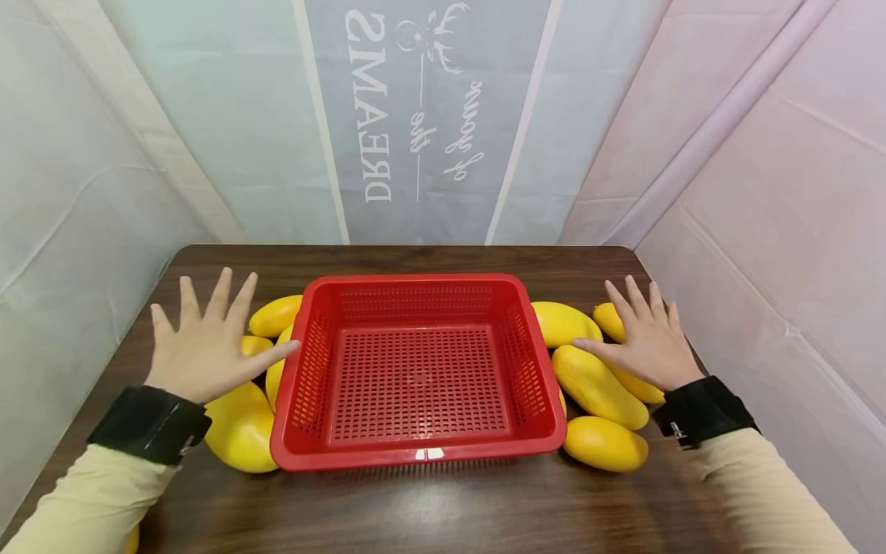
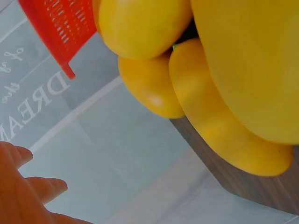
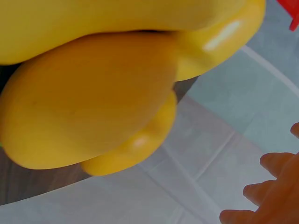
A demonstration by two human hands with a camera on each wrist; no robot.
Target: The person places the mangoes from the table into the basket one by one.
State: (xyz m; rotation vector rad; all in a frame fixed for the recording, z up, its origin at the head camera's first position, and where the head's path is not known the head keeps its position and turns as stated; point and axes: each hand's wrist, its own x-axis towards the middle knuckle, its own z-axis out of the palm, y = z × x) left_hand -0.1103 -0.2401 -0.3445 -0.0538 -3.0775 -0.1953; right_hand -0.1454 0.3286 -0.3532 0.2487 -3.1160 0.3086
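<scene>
A red plastic basket [image 1: 419,455] with perforated walls and floor stands in the middle of the wooden table, with nothing inside. My left hand [image 1: 201,346] is spread wide over the yellow mangoes [image 1: 242,427] on the left, its thumb tip overlapping the basket's left rim in the head view. On the other side, my right hand [image 1: 651,342] spreads its fingers above several more mangoes [image 1: 601,386]. Neither hand holds anything. Both wrist views show mangoes close up, with fingertips [image 2: 49,187] of the left hand and fingertips [image 3: 275,163] of the right hand at the edge.
The dark wooden table [image 1: 429,508] reaches back to a hanging cloth [image 1: 429,115] with mirrored lettering. Pale fabric walls [image 1: 782,231] enclose both sides. A bit of yellow [image 1: 132,540] shows beside the left sleeve at the near edge.
</scene>
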